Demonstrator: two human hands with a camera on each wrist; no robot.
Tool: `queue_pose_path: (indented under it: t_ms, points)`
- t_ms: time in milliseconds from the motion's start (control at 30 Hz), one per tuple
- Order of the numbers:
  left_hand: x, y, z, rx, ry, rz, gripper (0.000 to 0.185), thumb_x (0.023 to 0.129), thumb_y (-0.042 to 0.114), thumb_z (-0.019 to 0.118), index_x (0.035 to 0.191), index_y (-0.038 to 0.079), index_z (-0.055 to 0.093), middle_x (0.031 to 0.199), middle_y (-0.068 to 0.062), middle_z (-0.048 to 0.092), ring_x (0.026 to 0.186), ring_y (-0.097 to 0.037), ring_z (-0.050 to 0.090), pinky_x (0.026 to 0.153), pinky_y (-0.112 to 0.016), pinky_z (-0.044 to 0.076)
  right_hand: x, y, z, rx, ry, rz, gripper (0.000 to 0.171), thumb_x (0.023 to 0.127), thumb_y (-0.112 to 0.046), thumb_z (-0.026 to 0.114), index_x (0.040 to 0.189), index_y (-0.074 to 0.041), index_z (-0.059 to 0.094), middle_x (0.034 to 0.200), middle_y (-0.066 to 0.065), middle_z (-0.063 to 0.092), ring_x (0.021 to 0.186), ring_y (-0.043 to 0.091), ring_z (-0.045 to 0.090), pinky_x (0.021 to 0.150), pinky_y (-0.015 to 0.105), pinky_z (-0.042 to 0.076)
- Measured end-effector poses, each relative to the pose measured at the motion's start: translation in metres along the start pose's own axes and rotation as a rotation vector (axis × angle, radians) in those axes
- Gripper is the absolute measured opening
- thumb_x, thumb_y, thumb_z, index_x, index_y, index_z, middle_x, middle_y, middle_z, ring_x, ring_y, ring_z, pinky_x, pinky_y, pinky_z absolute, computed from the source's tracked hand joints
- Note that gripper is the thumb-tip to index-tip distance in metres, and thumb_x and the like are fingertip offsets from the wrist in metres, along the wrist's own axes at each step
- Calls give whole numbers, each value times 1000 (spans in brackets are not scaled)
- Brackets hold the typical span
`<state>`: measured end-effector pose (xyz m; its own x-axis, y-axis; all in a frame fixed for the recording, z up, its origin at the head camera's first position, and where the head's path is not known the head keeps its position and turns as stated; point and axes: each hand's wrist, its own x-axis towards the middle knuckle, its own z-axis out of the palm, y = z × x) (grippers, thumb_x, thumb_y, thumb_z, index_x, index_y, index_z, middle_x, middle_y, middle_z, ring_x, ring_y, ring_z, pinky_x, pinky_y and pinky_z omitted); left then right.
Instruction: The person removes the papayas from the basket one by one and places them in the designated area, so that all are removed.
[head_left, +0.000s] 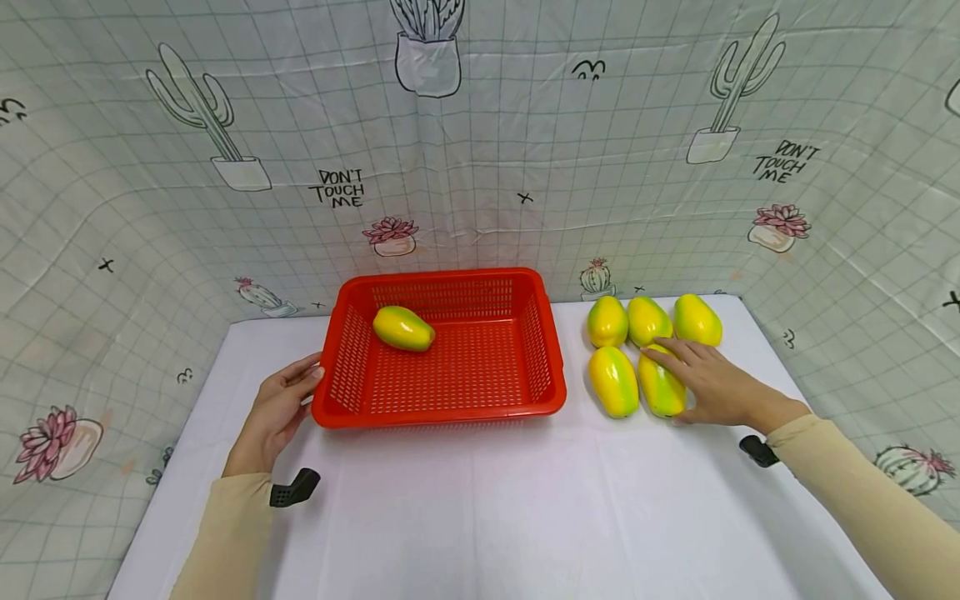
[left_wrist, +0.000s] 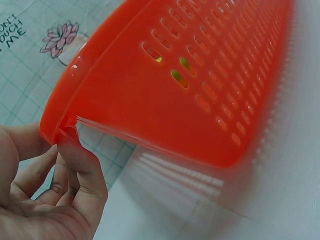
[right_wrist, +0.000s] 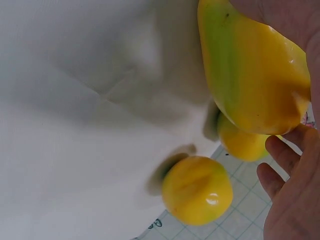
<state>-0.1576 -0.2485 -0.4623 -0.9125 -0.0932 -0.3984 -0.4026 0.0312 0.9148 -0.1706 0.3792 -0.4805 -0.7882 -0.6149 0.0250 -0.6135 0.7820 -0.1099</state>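
Note:
My left hand (head_left: 276, 410) pinches the left rim of a red plastic basket (head_left: 442, 417) between thumb and fingers, which the left wrist view shows from close by. One yellow-green papaya (head_left: 403, 328) lies inside the basket, towards its left back corner. On the right, my right hand (head_left: 708, 379) grips the front right papaya (head_left: 662, 385) of a group, thumb at its near end and fingers round the far end. That papaya (right_wrist: 255, 70) fills the upper right of the right wrist view and hides part of another behind it.
Beside the gripped one lies another papaya (head_left: 613, 382). Behind them stand a left papaya (head_left: 607, 322), a middle papaya (head_left: 648, 320) and a right papaya (head_left: 697, 319). A white cloth (head_left: 480, 508) covers the table; a patterned curtain (head_left: 480, 150) rises behind it.

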Motion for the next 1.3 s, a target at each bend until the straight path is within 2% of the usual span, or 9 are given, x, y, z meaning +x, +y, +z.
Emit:
queue_pose_path:
  t_ms: [433, 800, 1300]
  points:
    - [1, -1, -2, -13, -4, 11, 62, 111, 24, 56, 167, 10, 33, 150, -7, 51, 108, -4, 59, 88, -17, 57, -1, 0, 1, 9, -32, 29, 111, 68, -32, 102, 157, -10, 39, 157, 23, 38, 142, 49, 38, 114, 74, 32]
    - [1, 3, 0, -7, -1, -11, 62, 111, 26, 56, 167, 13, 32, 161, -11, 43, 114, -7, 55, 88, -16, 56, 0, 1, -2, 6, -28, 19, 112, 68, -32, 102, 156, -9, 38, 157, 25, 38, 141, 49, 38, 113, 75, 33]
    - [1, 3, -1, -7, 4, -27, 62, 111, 26, 56, 167, 14, 32, 163, -12, 41, 115, -8, 55, 87, -16, 57, 0, -4, -11, 26, -44, 20, 111, 70, -31, 101, 157, -10, 36, 158, 26, 37, 143, 48, 37, 114, 74, 32]
